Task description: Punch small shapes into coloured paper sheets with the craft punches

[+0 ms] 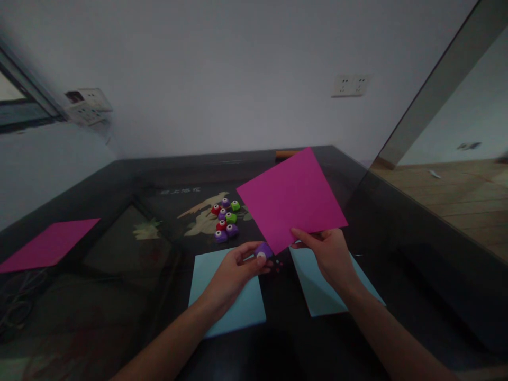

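My left hand is closed around a small purple craft punch with a white button, the thumb on the button side. A magenta sheet of paper is pinched by its lower edge between the thumb and fingers of my right hand. The sheet's near corner meets the punch; whether it sits inside the slot I cannot tell. Small coloured paper bits lie on the table just beneath. Beyond my left hand is a cluster of several red, green and purple punches.
Light blue paper lies under each forearm, a left sheet and a right sheet. Another magenta sheet rests at the far left, with scissors near it. The dark glossy table meets a white wall behind.
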